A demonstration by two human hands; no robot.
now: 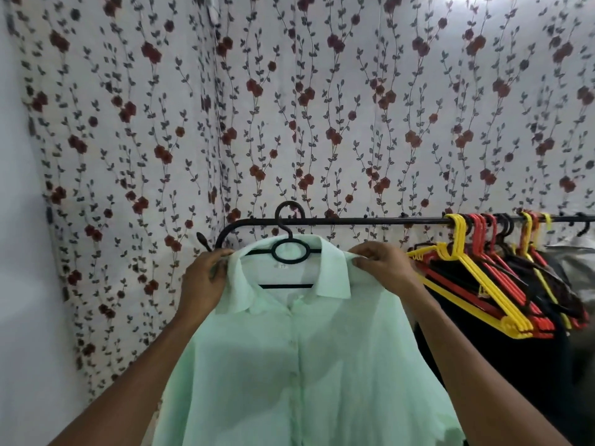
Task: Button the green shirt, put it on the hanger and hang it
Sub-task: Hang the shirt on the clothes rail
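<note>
Fingers pinching green shirt collar edges

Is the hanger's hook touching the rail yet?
Cannot tell. In the head view the hook of the hanger overlaps the rail, but contact isn't plainly visible.

Floral curtain (red roses, dark vines) across back; plain white wall left; bright light top right.

Just two bare forearms here, no sleeves showing up to the frame edge. Left hand and right hand: no rings, watch, or gloves visible.
</note>
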